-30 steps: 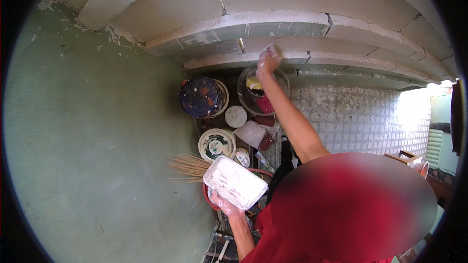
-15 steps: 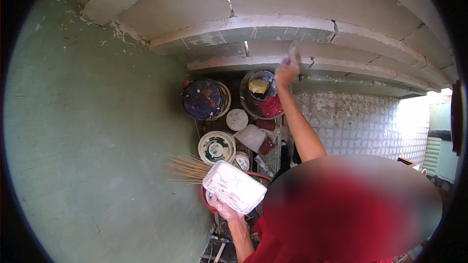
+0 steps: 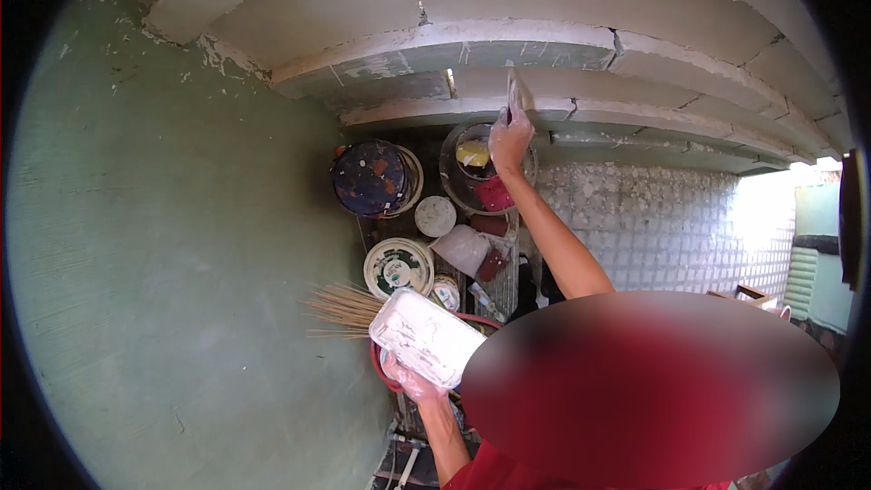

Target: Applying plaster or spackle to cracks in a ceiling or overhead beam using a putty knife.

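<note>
My left hand [image 3: 413,383] is closed on the near side of a white rectangular plastic tray [image 3: 419,331] smeared inside with white paste. Stretched out ahead, my right hand [image 3: 512,139] grips a putty knife [image 3: 514,95], its thin blade pointing away from me. The blade tip is at the pale, chipped stepped ledge [image 3: 581,56]; whether it touches the surface I cannot tell. White residue coats the fingers of both hands.
A green wall [image 3: 200,245] rises on the left. Below are a dark-lidded bucket [image 3: 370,179], a round tub holding a yellow sponge [image 3: 473,153], a white-lidded bucket [image 3: 399,268] and a bundle of thin sticks [image 3: 343,311]. A tiled floor [image 3: 653,227] lies at right.
My right hand has moved left with the putty knife, and the blade now shows more sharply. The tray stays in my left hand, nearly in the same place.
</note>
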`<state>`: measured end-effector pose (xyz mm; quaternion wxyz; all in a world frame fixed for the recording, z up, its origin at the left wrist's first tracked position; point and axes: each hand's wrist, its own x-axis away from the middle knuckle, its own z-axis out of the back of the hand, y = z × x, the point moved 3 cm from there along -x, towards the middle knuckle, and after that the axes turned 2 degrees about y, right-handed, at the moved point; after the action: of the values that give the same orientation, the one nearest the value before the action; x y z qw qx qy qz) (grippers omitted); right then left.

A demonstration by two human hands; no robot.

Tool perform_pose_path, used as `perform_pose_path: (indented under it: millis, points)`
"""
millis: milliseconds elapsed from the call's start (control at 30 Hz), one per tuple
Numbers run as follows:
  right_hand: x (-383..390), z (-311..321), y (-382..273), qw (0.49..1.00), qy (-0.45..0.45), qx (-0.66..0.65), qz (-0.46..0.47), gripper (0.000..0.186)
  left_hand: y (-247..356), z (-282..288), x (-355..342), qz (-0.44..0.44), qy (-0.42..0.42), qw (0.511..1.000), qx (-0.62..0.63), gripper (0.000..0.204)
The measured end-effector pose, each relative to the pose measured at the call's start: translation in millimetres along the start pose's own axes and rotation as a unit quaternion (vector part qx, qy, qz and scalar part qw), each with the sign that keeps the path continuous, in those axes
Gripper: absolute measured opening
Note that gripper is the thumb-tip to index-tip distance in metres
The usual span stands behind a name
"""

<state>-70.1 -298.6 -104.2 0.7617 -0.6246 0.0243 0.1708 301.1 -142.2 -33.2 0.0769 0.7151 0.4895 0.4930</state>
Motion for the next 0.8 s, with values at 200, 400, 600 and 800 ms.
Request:
perform_pose_path:
  millis: [200,400,600,800]
  points:
    - [7.3,-67.0,-2.1,0.996,0.025,-0.012,0.079,0.06,-4.3,-4.9,6.6,-0.002,0.0,0.999,-0.033,0.069]
    - [34.6,-79.3,13.5,0.989,-0.047,0.035,0.138,0.067,-1.1,38.7,1.2,-0.034,0.027,0.999,-0.018,0.069]
    - [38.3,-16.0,5.2,0.987,-0.078,0.075,0.122,0.065,5.2,33.5,-2.3,-0.041,0.02,0.999,0.028,0.069]
    - [14.2,-53.4,-24.7,0.996,0.047,0.016,0.068,0.063,5.1,21.2,3.2,-0.021,0.039,0.999,0.02,0.068]
